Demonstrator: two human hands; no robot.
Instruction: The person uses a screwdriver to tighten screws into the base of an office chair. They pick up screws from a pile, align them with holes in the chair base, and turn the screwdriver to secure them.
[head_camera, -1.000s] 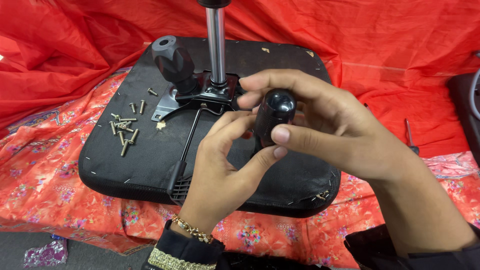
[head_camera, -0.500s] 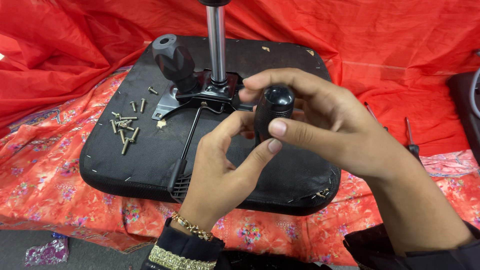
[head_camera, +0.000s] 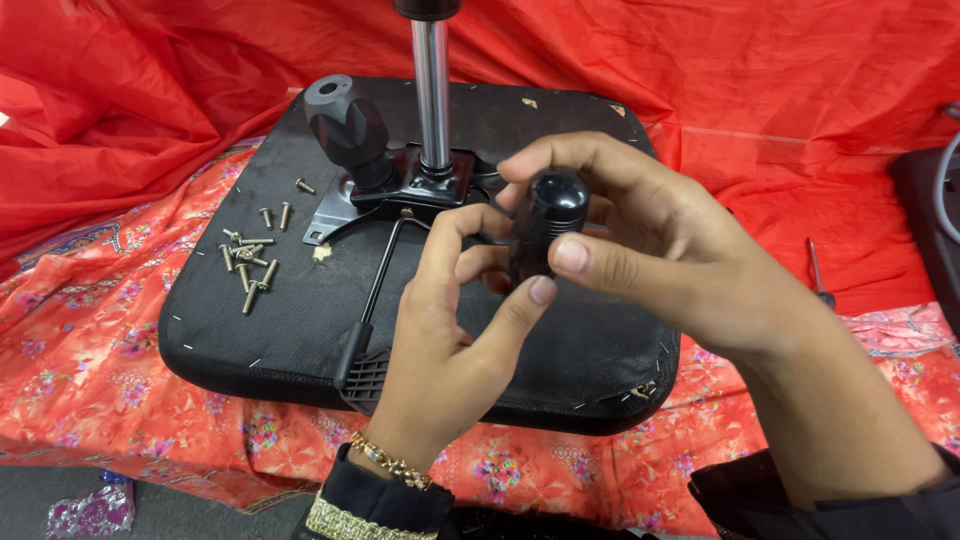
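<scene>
An upturned black chair seat (head_camera: 300, 320) lies on red cloth, its metal mechanism plate (head_camera: 400, 195) bolted at the centre with a chrome gas cylinder (head_camera: 432, 90) rising from it. A black knob (head_camera: 346, 125) sticks up on the plate's left. My right hand (head_camera: 650, 240) grips a smaller black knob (head_camera: 548, 225) above the seat, thumb pressed on its lower side. My left hand (head_camera: 450, 330) comes up from below, fingers curled against the same knob's underside and left edge. A thin lever with a black handle (head_camera: 365, 320) runs from the plate toward me.
Several loose screws (head_camera: 252, 262) lie scattered on the seat's left part. A screwdriver (head_camera: 815, 272) rests on the red cloth (head_camera: 800, 120) at the right. A dark object sits at the right edge (head_camera: 935, 220). Flowered fabric (head_camera: 90, 340) covers the near floor.
Both hands have kept the small knob in nearly the same spot; the fingers have shifted slightly around it. The view has drifted a little.
</scene>
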